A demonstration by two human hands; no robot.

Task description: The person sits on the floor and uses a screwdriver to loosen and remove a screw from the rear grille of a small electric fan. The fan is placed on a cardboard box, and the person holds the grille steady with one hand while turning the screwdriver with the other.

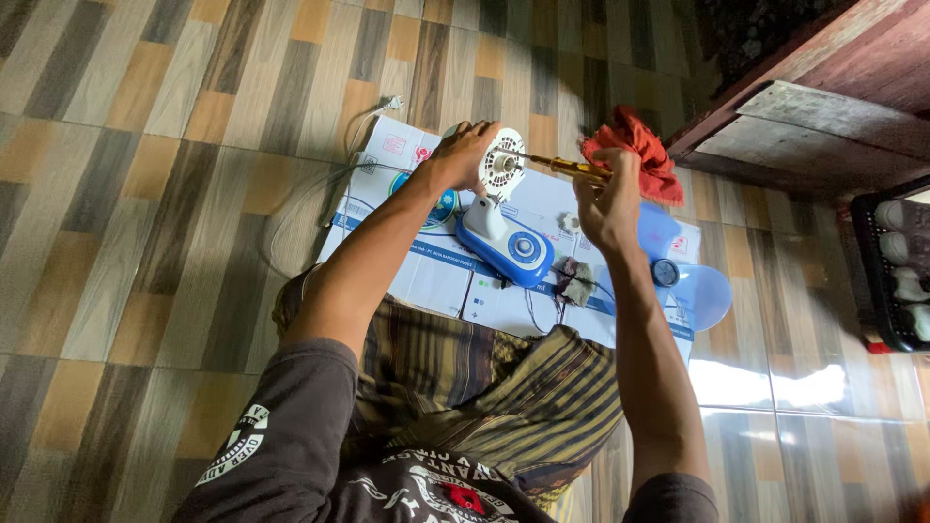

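My left hand point(463, 155) grips the white round motor housing point(503, 165) of a small blue and white fan body point(509, 247), steadying it from the left side. My right hand point(608, 199) holds a yellow-handled screwdriver point(570, 168), whose tip meets the middle of the housing. A red cloth point(639, 143) is bunched against that same hand, behind the fingers. The fan body stands on a flattened white cardboard sheet point(436, 276) on the floor in front of my knees.
A light blue fan blade point(693, 286) and a small dark round part point(665, 272) lie on the cardboard's right side. A grey rag point(579, 283) and a white cord point(291, 218) rest nearby. Wooden furniture point(823, 107) stands at the upper right, a black crate point(891, 271) at the right edge.
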